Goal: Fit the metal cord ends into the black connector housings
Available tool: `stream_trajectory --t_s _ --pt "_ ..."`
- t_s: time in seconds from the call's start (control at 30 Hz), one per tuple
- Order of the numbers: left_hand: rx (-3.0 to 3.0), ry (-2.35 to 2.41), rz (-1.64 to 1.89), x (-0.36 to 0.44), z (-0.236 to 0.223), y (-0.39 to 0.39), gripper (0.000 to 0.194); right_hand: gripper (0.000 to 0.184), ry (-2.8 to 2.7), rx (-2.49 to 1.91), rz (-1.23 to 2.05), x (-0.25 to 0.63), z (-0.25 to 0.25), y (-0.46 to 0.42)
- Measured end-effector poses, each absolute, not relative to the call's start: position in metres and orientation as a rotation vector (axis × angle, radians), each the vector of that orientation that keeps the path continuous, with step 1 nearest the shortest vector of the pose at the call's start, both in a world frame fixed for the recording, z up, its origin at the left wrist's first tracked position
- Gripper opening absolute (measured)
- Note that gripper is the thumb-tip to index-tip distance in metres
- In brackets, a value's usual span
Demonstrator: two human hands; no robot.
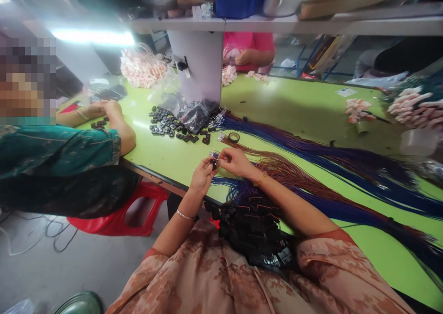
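Observation:
My left hand point(202, 176) pinches a small black plastic connector housing point(214, 163) over the table's front edge. Close against its right side, my right hand point(238, 162) is closed in a pinch; what lies between its fingertips is too small to make out. Under my right forearm runs a bundle of brown wires point(280, 164), with blue wires point(238, 189) below it. Many black housings, some with short orange-brown wires, are heaped at my lap point(249, 226). Just beyond my hands lies a roll of black tape point(233, 137).
Loose black housings point(166, 122) and a plastic bag of dark parts point(199, 115) lie by a white post point(199, 64). Long blue wires point(294, 138) cross the green table point(277, 97). A co-worker's hands point(107, 108) are at left, above a red stool point(138, 212). Another person point(256, 51) sits opposite.

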State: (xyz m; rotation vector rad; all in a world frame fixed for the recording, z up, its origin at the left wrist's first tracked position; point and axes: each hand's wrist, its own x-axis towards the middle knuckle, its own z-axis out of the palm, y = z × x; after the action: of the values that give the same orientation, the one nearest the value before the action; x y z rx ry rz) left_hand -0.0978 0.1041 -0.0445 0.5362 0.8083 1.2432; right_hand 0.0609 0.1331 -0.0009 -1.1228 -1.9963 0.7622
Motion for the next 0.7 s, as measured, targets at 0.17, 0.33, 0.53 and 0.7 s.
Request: stream_trajectory --t_s 0.17,0.33,0.53,0.7 --pt "0.549 0.795 1.221 -0.100 -0.045 0.105 0.027 0.005 -2.070 -1.086 0.590 0.064 -0.011 0.126" --pt "0.553 0.789 1.206 -0.101 -0.043 0.104 0.025 0.003 -2.174 -1.046 0.449 0.063 -0.013 0.126" --pt "0.561 0.796 1.199 -0.100 -0.041 0.102 0.027 0.004 -2.340 -1.018 0.324 0.063 -0.013 0.126" --pt "0.586 0.839 1.197 -0.098 -0.040 0.100 0.030 0.009 -2.460 -0.999 0.133 0.061 -0.019 0.125"
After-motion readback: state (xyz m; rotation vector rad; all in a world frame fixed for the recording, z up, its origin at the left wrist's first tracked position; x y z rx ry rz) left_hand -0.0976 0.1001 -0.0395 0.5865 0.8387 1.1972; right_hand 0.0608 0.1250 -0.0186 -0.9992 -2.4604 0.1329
